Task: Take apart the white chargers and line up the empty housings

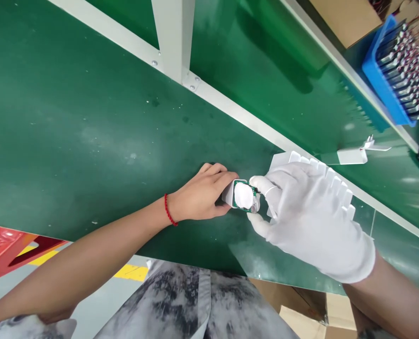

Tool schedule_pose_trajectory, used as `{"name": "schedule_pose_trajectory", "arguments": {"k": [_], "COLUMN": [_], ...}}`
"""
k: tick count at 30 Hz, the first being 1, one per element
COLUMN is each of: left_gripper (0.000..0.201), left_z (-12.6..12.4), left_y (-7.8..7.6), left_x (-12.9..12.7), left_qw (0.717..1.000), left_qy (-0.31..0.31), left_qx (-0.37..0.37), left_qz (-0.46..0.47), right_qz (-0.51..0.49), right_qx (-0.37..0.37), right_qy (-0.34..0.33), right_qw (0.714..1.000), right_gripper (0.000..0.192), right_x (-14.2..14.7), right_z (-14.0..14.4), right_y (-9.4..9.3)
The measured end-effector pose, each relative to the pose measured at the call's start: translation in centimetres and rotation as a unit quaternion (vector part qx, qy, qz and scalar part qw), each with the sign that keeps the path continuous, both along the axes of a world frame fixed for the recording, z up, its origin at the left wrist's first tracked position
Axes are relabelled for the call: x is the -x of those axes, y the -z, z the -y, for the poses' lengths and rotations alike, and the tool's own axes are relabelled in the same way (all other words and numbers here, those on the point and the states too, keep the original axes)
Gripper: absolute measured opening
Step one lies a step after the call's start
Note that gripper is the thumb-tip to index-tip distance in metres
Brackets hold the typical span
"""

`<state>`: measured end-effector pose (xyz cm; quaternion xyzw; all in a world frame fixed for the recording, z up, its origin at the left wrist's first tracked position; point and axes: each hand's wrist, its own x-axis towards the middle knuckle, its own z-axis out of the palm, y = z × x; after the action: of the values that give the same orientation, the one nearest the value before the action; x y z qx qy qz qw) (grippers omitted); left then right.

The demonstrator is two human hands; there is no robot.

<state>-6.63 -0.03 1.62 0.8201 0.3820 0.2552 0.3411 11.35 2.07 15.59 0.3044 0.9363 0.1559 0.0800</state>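
Observation:
My left hand (200, 194), bare with a red string at the wrist, grips a small white housing (230, 193) on the green table. A green circuit board with a white pad (244, 196) sits in the housing's open face. My right hand (308, 214), in a white glove, pinches the board's right edge with thumb and forefinger. Behind the glove lies a white plastic tray (331, 176) with ribbed slots, mostly hidden by the hand.
A grey metal frame rail (230, 108) and upright post (172, 37) cross the green table (89, 117). A white plug part (356, 154) lies beyond the rail. A blue bin (389, 61) of wired parts stands at top right. A red crate (0, 247) is at lower left.

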Motion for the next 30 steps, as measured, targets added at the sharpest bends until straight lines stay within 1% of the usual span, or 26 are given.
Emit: {"name": "schedule_pose_trajectory", "arguments": {"k": [5,10,14,16,19,21,24,28,30], "left_gripper": [0.052,0.051,0.051,0.05,0.05,0.05,0.049,0.049,0.049], "left_z": [0.0,0.1,0.1,0.1,0.1,0.1,0.1,0.1,0.2], "left_y": [0.0,0.0,0.1,0.0,-0.1,-0.2,-0.2,-0.2,-0.1], "left_x": [0.0,0.1,0.1,0.1,0.1,0.1,0.1,0.2,0.2], "left_qw": [1.0,1.0,1.0,1.0,1.0,1.0,1.0,1.0,1.0], "left_qy": [0.0,-0.004,-0.002,-0.001,-0.002,-0.001,0.001,0.002,0.004], "left_qx": [-0.002,-0.001,-0.006,-0.005,0.001,0.004,0.005,0.007,0.006], "left_qz": [-0.001,-0.004,-0.003,0.0,0.004,0.005,0.004,0.0,0.0], "right_qz": [0.022,0.015,0.039,0.022,-0.006,-0.004,-0.001,0.002,-0.005], "right_qx": [0.032,0.016,0.035,0.02,-0.042,-0.068,-0.072,-0.073,-0.07], "right_qy": [0.019,0.024,0.025,0.015,-0.006,0.0,0.006,0.023,0.016], "right_qw": [0.999,0.999,0.998,0.999,0.999,0.998,0.997,0.997,0.997], "right_gripper": [0.012,0.013,0.01,0.012,0.016,0.019,0.02,0.021,0.022], "right_x": [0.0,0.1,0.2,0.4,0.7,0.9,1.1,1.0,0.9], "right_z": [0.0,0.1,0.1,0.1,0.1,0.3,0.5,0.7,0.7], "right_y": [-0.1,-0.1,-0.2,-0.1,0.3,0.6,0.9,0.9,0.8]}}
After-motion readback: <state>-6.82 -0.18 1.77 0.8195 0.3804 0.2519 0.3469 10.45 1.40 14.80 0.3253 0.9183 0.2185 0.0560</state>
